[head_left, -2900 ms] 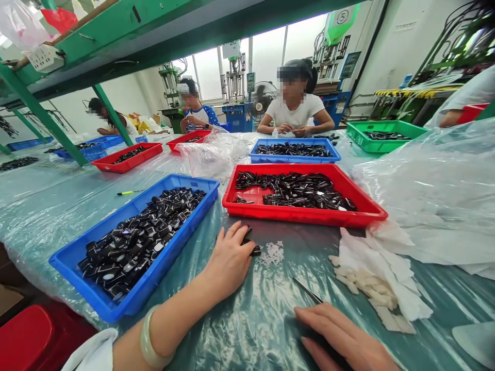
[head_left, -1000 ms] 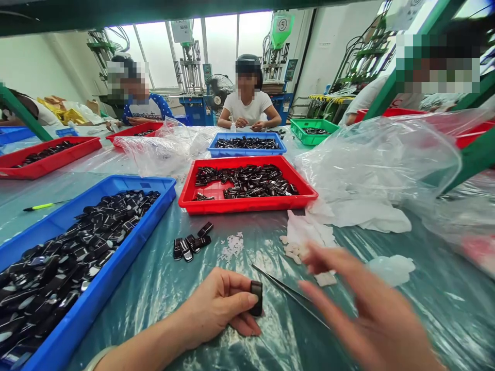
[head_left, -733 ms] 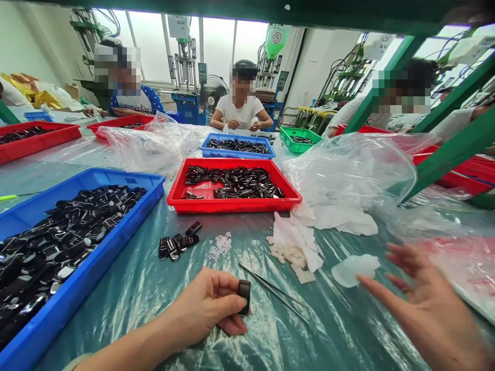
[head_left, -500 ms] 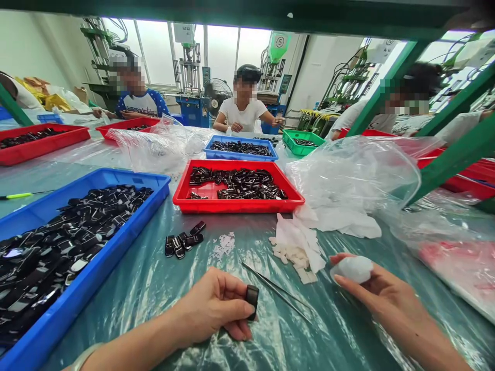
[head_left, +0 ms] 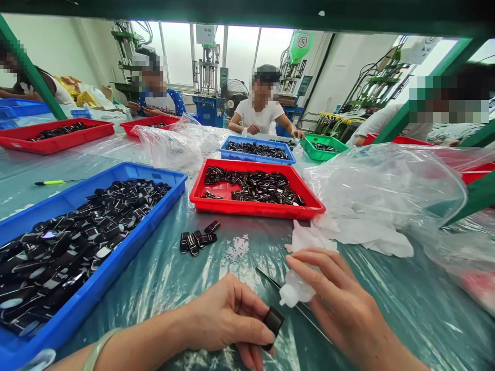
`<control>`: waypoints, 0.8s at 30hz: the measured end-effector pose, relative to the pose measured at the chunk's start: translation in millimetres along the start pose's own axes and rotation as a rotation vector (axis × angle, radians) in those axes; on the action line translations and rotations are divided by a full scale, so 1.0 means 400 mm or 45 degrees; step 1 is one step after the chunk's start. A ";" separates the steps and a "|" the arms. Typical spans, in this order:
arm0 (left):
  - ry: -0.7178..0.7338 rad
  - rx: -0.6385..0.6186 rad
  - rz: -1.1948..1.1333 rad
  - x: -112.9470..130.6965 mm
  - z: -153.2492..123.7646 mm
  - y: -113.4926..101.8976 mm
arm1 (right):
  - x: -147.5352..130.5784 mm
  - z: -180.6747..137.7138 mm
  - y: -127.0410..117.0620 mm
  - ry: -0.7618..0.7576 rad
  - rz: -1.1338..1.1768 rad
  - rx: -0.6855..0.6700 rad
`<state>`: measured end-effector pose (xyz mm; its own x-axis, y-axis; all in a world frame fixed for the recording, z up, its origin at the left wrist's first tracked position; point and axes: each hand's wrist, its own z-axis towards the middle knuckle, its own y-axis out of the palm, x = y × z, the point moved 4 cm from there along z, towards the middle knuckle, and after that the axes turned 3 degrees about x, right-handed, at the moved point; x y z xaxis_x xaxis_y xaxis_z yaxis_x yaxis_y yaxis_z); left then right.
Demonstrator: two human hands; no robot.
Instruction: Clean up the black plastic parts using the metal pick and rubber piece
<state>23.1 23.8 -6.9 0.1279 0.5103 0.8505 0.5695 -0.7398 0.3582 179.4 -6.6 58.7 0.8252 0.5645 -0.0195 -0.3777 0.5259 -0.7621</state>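
Between thumb and fingers, my left hand (head_left: 228, 319) pinches a small black plastic part (head_left: 273, 323) near the front of the table. My right hand (head_left: 340, 299) grips a small white squeeze bottle (head_left: 297, 289), tilted so that its nozzle points down and left toward the black part; the two are apart. Under the bottle lie metal tweezers (head_left: 315, 322), partly hidden by it and my right hand. Beyond my left hand sit several loose black parts (head_left: 198, 239) and a scatter of small white bits (head_left: 237, 247).
A blue tray (head_left: 154, 221) heaped with black parts stands at left. Ahead is a red tray (head_left: 255, 210), with a blue tray (head_left: 258, 156) and a green tray (head_left: 325, 153) behind. Clear plastic bags (head_left: 386, 185) spread at right, beside white tissue (head_left: 309, 237). Co-workers sit across the table.
My right hand has brought the bottle left, turning its nozzle down toward the black part. My left hand still holds the part, now tilted. The camera view has shifted left.
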 end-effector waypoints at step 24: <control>-0.044 -0.012 -0.017 -0.005 0.003 0.003 | -0.022 -0.026 0.009 -0.102 -0.112 0.025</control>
<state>24.4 22.2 -8.6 0.1482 0.5350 0.8317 0.5640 -0.7365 0.3733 175.2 -16.3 49.3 0.8198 0.5640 0.0994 -0.3141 0.5879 -0.7455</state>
